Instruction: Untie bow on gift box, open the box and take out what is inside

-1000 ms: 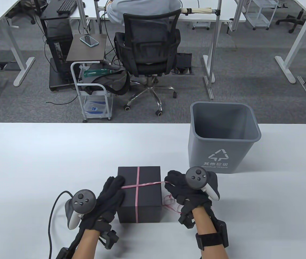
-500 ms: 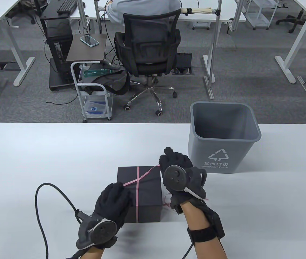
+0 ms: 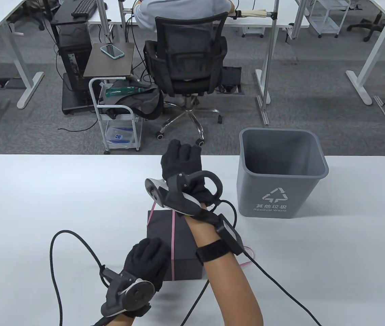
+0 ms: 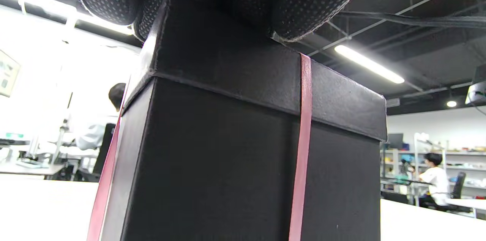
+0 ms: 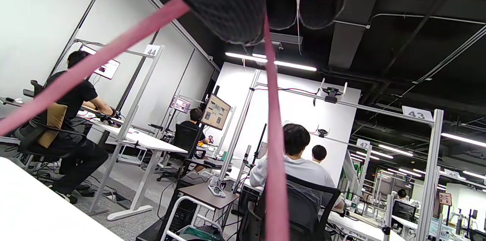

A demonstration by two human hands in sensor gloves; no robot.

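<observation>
The black gift box [image 3: 185, 251] stands near the table's front edge, with a pink ribbon [image 3: 173, 234] running over its lid. My left hand [image 3: 146, 254] holds the box at its near-left corner, fingers [image 4: 303, 2] curled over the lid's edge. In the left wrist view the box [image 4: 228, 157] fills the frame, with ribbon [image 4: 302, 150] down its side. My right hand [image 3: 180, 159] is raised in a fist above the box's far side. It grips the ribbon [image 5: 273, 138], and two pink strands hang taut from its fingers [image 5: 224, 2]. A loose ribbon tail [image 3: 246, 263] lies to the right of the box.
A grey waste bin [image 3: 280, 173] stands on the table [image 3: 43, 203] at the back right, close to my raised right hand. A black cable [image 3: 56, 258] loops on the left, and another cable [image 3: 273, 278] trails from my right wrist. A person sits on an office chair [image 3: 185, 61] beyond the far edge.
My right hand has risen and moved away over the box's far side, pulling the ribbon up. The crossing strand has slid off the lid to the far left. My left hand stays on the box.
</observation>
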